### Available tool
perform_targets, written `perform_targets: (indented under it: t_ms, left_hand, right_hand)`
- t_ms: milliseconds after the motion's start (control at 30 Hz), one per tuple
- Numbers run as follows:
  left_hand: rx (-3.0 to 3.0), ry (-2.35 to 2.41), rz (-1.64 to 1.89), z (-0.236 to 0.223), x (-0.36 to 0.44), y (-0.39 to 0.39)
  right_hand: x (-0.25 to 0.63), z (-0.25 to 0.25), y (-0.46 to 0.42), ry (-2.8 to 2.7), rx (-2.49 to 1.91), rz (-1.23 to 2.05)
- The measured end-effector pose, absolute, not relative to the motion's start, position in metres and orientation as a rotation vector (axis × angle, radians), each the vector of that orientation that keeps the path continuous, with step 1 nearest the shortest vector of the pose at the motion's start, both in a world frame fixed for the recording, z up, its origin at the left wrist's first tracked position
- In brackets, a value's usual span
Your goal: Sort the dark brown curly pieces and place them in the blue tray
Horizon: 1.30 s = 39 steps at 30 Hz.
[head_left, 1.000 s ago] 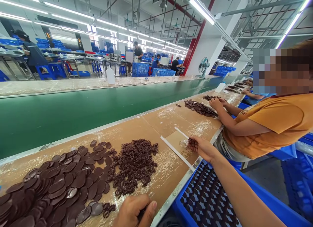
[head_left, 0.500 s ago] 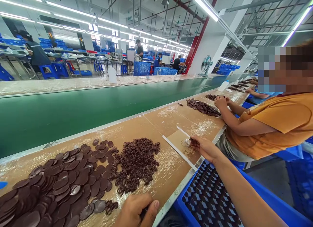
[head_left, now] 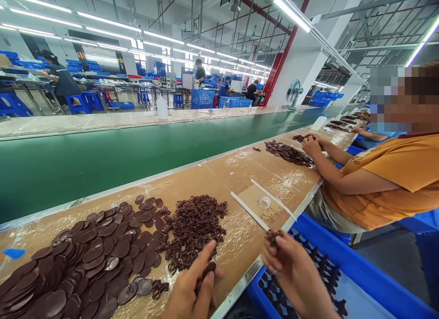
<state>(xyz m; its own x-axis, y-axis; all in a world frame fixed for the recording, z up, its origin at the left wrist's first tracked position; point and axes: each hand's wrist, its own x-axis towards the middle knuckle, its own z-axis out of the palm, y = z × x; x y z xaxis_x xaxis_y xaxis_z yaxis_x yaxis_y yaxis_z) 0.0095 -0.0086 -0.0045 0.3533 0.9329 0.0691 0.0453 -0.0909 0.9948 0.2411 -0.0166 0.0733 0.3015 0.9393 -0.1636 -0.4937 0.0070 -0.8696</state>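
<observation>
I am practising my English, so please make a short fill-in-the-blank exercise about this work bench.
The conveyor belt beyond the bench is ____.
The tray below the right hand is ____.
In the head view, the oval dark brown discs lie to the ____ of the heap of small dark pieces.
The co-worker's shirt is ____.

Missing words: green; blue; left; orange.

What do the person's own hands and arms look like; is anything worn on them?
The left hand and right hand are bare: no gloves, and no ring, watch or marking shows. No sleeve is in view.
</observation>
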Motion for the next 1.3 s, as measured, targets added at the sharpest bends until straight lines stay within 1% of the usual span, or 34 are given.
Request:
perform_targets:
  t_ms: [167, 300, 500, 700, 800, 967, 1300]
  left_hand:
    - [1.108, 0.972, 1.014, 0.013, 0.015, -0.011]
    - [0.971, 0.938, 1.033, 0.023, 0.017, -0.012]
    - [1.164, 1.164, 1.098, 0.029, 0.013, -0.018]
    - [1.202, 1.147, 1.11, 0.027, 0.014, -0.021]
    - [1.239, 1.15, 1.117, 0.024, 0.012, -0.019]
    - [1.291, 1.157, 1.067, 0.021, 0.009, -0.018]
    - [1.416, 1.217, 1.01, 0.033, 0.003, -0.019]
  right_hand:
    - [0.186, 0.052, -0.031, -0.54, -0.976, 1.363]
    - [0.157, 0.045, -0.034, -0.545, -0.923, 1.462]
    - [0.127, 0.03, -0.037, -0.58, -0.983, 1.431]
    - [0.108, 0.02, -0.039, -0.461, -1.099, 1.326]
    - [0.106, 0.019, -0.037, -0.441, -1.116, 1.347]
    - [0.106, 0.026, -0.035, -0.473, -1.171, 1.323]
    - [0.101, 0.043, -0.035, -0.61, -1.243, 1.229]
